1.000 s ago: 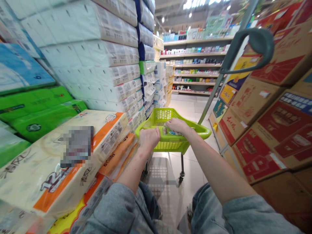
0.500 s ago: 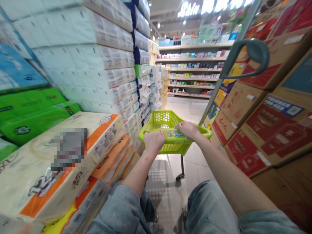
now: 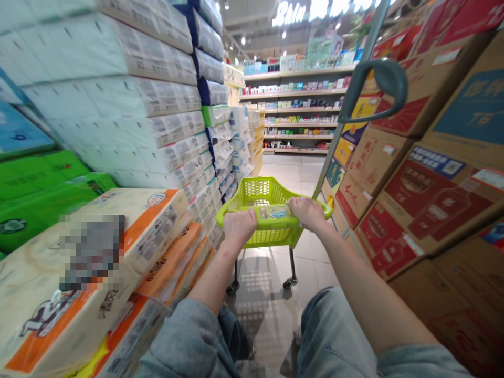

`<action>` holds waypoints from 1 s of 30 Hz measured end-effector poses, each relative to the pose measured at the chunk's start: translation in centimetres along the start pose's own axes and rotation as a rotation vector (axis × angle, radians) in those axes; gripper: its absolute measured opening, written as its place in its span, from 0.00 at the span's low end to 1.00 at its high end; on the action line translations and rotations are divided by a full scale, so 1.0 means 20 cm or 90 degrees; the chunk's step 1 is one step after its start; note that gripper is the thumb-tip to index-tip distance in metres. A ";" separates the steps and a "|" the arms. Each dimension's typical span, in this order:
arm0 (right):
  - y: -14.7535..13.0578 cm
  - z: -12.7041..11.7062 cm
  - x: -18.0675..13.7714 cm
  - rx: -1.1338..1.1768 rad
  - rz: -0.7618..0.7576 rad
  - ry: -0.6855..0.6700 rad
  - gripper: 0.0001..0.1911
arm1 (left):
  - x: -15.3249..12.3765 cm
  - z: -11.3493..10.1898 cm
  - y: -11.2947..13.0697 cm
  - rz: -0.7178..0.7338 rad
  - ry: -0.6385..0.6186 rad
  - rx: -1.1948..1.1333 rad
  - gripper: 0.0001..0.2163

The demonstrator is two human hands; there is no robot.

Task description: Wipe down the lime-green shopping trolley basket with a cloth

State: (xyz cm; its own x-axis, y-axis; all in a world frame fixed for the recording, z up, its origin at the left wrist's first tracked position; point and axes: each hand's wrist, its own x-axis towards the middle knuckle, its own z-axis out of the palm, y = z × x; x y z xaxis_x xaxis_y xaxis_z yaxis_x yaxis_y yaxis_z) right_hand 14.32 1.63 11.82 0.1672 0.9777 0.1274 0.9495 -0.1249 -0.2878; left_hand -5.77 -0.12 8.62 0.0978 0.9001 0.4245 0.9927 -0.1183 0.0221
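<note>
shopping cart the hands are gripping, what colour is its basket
The basket is lime green, seen best in the head view.

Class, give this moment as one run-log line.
left hand: gripping green cart handle | right hand: gripping same handle | left side: white packs | right side: stacked cartons | ahead: shelves

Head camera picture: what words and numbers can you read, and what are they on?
"12": cream pack.
"T6": blue-printed box.
"6": blue pack.
"6", probably: orange pack.
"Skin": lit sign; its other characters are unclear.
Too small or blurred to read surely: cart sticker, price tags, shelf goods, other box and pack writing.
</note>
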 end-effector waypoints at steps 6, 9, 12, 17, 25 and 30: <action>0.04 -0.04 0.08 0.020 0.022 -0.152 0.28 | 0.00 -0.03 -0.02 0.054 -0.061 0.007 0.30; 0.05 -0.01 0.06 -0.016 -0.025 -0.064 0.28 | 0.04 -0.06 -0.07 0.096 -0.129 -0.004 0.30; 0.04 0.03 0.03 -0.068 -0.089 0.047 0.29 | 0.10 -0.08 -0.14 0.122 -0.205 -0.017 0.31; 0.03 0.07 0.03 -0.110 -0.138 0.101 0.28 | 0.15 -0.10 -0.22 0.111 -0.262 0.020 0.37; 0.07 0.16 -0.01 -0.074 -0.128 0.274 0.26 | 0.10 -0.06 -0.17 0.068 -0.185 0.050 0.32; 0.05 0.30 -0.10 0.013 -0.154 0.476 0.21 | 0.08 -0.05 -0.16 0.041 -0.146 0.050 0.29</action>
State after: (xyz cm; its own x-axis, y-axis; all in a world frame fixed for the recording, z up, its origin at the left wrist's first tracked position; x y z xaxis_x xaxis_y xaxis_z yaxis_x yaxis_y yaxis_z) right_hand 13.28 0.51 5.54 0.0980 0.6027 0.7919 0.9784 0.0870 -0.1873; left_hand -8.85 1.34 10.13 0.1652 0.9645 0.2063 0.9855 -0.1534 -0.0719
